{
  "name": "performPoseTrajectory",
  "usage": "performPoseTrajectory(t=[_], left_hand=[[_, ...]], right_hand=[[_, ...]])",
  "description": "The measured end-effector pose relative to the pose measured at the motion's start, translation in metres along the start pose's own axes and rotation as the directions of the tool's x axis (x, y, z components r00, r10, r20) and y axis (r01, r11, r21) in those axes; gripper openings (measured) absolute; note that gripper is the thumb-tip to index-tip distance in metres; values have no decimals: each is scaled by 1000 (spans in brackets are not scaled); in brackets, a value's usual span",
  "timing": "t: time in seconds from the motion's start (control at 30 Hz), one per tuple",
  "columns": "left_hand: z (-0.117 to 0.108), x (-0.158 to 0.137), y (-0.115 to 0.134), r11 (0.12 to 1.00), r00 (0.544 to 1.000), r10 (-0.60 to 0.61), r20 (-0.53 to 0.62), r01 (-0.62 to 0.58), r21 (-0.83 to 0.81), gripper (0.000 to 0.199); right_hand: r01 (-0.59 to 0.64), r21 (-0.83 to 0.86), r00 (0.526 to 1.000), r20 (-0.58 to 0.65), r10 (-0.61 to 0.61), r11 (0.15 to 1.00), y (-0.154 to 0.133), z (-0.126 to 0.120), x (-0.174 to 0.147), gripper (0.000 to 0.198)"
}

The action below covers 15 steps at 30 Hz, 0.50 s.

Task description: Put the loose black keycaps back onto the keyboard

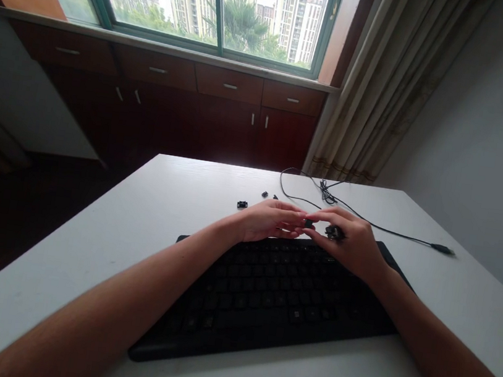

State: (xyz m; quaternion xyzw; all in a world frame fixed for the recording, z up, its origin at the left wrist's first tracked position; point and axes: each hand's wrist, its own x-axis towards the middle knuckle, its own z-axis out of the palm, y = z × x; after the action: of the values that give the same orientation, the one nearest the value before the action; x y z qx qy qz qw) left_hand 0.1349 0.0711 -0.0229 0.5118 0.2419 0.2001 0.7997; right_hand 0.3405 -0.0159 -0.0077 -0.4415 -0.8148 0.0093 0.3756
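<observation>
Over the far edge of a black keyboard [260, 289], my two hands meet fingertip to fingertip. A small dark piece [309, 223], about the size of a keycap, is pinched between them. My left hand [270, 220] is closed on its left side, thumb and fingers together. From the right, my right hand [356, 241] grips the same piece with thumb and forefinger. Inside its curled fingers sits another black object [334, 232], whose kind I cannot make out. Part of the keyboard is hidden under my hands and forearms.
Beyond my left hand, a small black part [242, 205] and a smaller dark bit [264, 194] lie on the white table [108, 237]. A black cable [377, 227] runs across the back right to a plug [442, 249]. Cabinets [224, 116] stand beyond the table.
</observation>
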Motion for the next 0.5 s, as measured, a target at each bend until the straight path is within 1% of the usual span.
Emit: performPoseTrajectory(t=[0.1, 0.23, 0.4, 0.5], left_hand=[[1, -1, 1, 1000, 1000, -5, -28, 5, 2, 22], [1, -1, 1, 1000, 999, -4, -52, 4, 8, 23], [-1, 0, 0, 1000, 999, 3, -36, -3, 3, 23], [-1, 0, 1, 1000, 1000, 6, -23, -6, 4, 23]], right_hand=[[-6, 14, 1000, 4, 6, 1000, 0, 0, 0, 25], [-25, 58, 999, 33, 23, 998, -1, -2, 0, 32], [-58, 90, 997, 64, 52, 994, -4, -3, 2, 29], [-48, 104, 998, 55, 42, 993, -4, -3, 3, 28]])
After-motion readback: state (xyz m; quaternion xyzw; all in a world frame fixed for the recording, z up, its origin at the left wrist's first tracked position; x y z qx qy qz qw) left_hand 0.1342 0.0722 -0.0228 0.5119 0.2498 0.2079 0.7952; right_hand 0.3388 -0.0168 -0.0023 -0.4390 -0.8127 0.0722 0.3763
